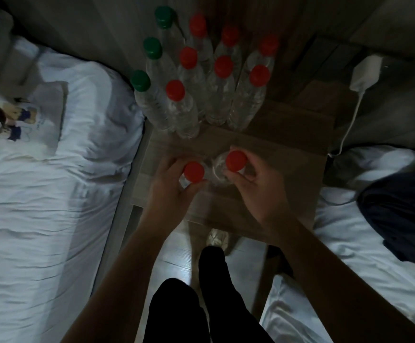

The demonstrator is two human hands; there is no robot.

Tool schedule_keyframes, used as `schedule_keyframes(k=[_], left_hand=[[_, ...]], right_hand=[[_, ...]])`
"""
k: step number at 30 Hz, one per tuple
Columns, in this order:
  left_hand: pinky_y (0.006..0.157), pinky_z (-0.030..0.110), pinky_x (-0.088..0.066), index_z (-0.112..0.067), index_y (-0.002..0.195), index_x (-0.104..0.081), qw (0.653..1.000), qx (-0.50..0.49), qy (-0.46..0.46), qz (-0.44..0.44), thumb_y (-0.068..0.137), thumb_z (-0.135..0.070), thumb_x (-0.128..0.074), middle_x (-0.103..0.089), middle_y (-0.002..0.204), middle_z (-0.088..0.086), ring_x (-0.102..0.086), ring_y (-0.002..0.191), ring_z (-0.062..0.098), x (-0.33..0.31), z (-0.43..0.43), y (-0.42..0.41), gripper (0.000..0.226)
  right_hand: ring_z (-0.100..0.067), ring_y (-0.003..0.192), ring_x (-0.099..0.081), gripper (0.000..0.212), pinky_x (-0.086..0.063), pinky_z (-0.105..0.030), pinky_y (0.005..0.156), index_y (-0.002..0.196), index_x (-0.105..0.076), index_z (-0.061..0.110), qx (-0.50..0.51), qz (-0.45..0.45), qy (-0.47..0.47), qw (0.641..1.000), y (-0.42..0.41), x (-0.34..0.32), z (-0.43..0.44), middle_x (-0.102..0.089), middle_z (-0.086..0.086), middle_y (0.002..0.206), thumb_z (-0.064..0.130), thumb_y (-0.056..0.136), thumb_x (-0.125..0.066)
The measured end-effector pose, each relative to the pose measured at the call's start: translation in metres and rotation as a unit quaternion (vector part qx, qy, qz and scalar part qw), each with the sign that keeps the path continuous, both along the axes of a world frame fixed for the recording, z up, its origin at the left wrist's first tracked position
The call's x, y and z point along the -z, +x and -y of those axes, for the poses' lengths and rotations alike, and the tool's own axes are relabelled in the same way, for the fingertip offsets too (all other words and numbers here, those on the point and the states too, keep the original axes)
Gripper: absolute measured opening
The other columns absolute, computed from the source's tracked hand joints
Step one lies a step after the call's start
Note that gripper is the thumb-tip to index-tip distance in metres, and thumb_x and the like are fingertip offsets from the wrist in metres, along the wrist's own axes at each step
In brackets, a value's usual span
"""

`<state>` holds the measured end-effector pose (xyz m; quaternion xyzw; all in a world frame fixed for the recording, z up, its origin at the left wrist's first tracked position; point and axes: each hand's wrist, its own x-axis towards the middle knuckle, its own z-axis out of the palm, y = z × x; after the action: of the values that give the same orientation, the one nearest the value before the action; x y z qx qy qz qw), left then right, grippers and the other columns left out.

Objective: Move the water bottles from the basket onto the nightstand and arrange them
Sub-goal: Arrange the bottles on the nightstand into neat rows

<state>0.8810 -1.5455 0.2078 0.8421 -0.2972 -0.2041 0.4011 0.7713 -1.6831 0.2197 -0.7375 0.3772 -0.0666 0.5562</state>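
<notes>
Several clear water bottles stand in rows at the back of the wooden nightstand [288, 134]; three on the left have green caps [140, 80], the others red caps [175, 90]. Near the front edge, my left hand [169, 184] grips a red-capped bottle [194, 172] around its neck. Just to its right, my right hand [253, 184] grips a second red-capped bottle [236, 160]. Both bottles are upright, side by side, and seen from above. No basket is in view.
A bed with white sheets [53, 194] and a printed bag [28, 120] lies to the left. Another white bed [374, 243] with a dark garment [404, 214] is on the right. A white charger and cable [362, 75] hang right of the nightstand. My legs [201, 305] stand on the floor below.
</notes>
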Motion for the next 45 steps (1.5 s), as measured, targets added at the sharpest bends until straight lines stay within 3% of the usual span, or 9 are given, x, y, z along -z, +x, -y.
schedule_keyframes(k=[5, 14, 22, 25, 30, 33, 37, 41, 45], left_hand=[[0.080, -0.002, -0.034, -0.016, 0.105, -0.063, 0.999, 0.009, -0.005, 0.039, 0.073, -0.027, -0.074, -0.055, 0.111, -0.002, -0.047, 0.086, -0.008, 0.008, 0.041, 0.019, 0.035], [0.073, 0.002, -0.038, -0.013, 0.106, -0.057, 0.999, -0.018, -0.035, 0.026, 0.081, -0.017, -0.068, -0.056, 0.104, -0.003, -0.054, 0.090, 0.006, 0.011, 0.088, 0.045, 0.028], [0.080, 0.012, -0.043, -0.009, 0.107, -0.055, 0.997, -0.016, -0.042, 0.059, 0.083, -0.019, -0.065, -0.054, 0.100, -0.005, -0.052, 0.092, 0.008, 0.017, 0.108, 0.057, 0.028], [0.084, 0.029, -0.051, -0.015, 0.110, -0.054, 0.997, -0.044, -0.032, 0.055, 0.083, -0.026, -0.065, -0.059, 0.105, -0.004, -0.057, 0.095, 0.010, 0.016, 0.104, 0.055, 0.031], [0.085, 0.017, -0.048, -0.018, 0.127, -0.048, 0.993, -0.082, -0.058, 0.055, 0.083, -0.035, -0.068, -0.051, 0.128, -0.003, -0.053, 0.109, 0.004, 0.020, 0.088, 0.036, 0.051], [0.090, 0.026, -0.049, -0.019, 0.121, -0.052, 0.990, -0.118, -0.041, 0.072, 0.081, -0.037, -0.070, -0.051, 0.124, -0.002, -0.052, 0.111, 0.010, 0.034, 0.072, 0.026, 0.048], [0.087, 0.041, -0.052, -0.023, 0.114, -0.052, 0.988, -0.155, 0.009, -0.020, 0.079, -0.035, -0.069, -0.050, 0.117, -0.002, -0.054, 0.103, 0.013, 0.065, 0.040, 0.029, 0.041], [0.084, 0.043, -0.054, -0.019, 0.121, -0.045, 0.974, -0.199, 0.049, -0.093, 0.065, -0.050, -0.068, -0.055, 0.120, 0.006, -0.059, 0.102, 0.021, 0.089, 0.027, 0.060, 0.067], [0.099, 0.045, -0.047, -0.032, 0.133, -0.025, 0.966, -0.217, 0.026, -0.141, 0.052, -0.061, -0.077, -0.046, 0.137, 0.001, -0.050, 0.122, 0.019, 0.098, 0.034, 0.091, 0.101]], right_hand=[[0.012, 0.091, -0.059, 0.034, -0.045, -0.005, 0.083, 0.112, -0.060, 0.032, 0.028, 0.026, -0.057, 0.998, 0.013, 0.002, 0.024, -0.061, 0.028, 0.092, 0.025, 0.081, -0.072], [-0.004, 0.098, -0.062, 0.034, -0.051, -0.024, 0.089, 0.111, -0.065, 0.017, 0.042, 0.057, -0.108, 0.992, 0.039, 0.018, 0.056, -0.068, 0.007, 0.104, 0.024, 0.079, -0.073], [-0.006, 0.101, -0.057, 0.039, -0.045, -0.015, 0.089, 0.114, -0.063, 0.011, 0.060, 0.060, -0.149, 0.985, 0.053, 0.027, 0.071, -0.064, -0.005, 0.111, 0.023, 0.078, -0.072], [-0.005, 0.102, -0.052, 0.042, -0.043, -0.013, 0.089, 0.117, -0.059, 0.012, 0.074, 0.059, -0.154, 0.984, 0.051, 0.030, 0.065, -0.060, -0.007, 0.114, 0.023, 0.079, -0.072], [-0.013, 0.122, -0.050, 0.074, -0.048, -0.041, 0.099, 0.134, -0.041, 0.025, 0.131, 0.045, -0.051, 0.989, 0.047, 0.060, 0.044, -0.049, 0.000, 0.131, 0.039, 0.070, -0.076], [-0.014, 0.125, -0.050, 0.093, -0.046, -0.045, 0.100, 0.137, -0.031, 0.030, 0.180, 0.028, 0.006, 0.983, 0.047, 0.081, 0.030, -0.049, 0.000, 0.136, 0.050, 0.061, -0.079], [-0.013, 0.117, -0.057, 0.085, -0.047, -0.033, 0.098, 0.134, -0.033, 0.030, 0.214, -0.010, 0.053, 0.975, 0.052, 0.093, 0.016, -0.057, 0.000, 0.130, 0.033, 0.063, -0.080], [-0.020, 0.124, -0.048, 0.095, -0.030, -0.008, 0.084, 0.144, -0.023, 0.015, 0.259, -0.062, 0.043, 0.963, 0.066, 0.104, 0.004, -0.049, -0.005, 0.138, 0.019, 0.068, -0.081], [-0.023, 0.128, -0.046, 0.107, -0.033, -0.019, 0.096, 0.148, -0.015, 0.020, 0.341, -0.079, 0.088, 0.932, 0.090, 0.113, -0.013, -0.044, -0.005, 0.143, 0.022, 0.065, -0.083]])
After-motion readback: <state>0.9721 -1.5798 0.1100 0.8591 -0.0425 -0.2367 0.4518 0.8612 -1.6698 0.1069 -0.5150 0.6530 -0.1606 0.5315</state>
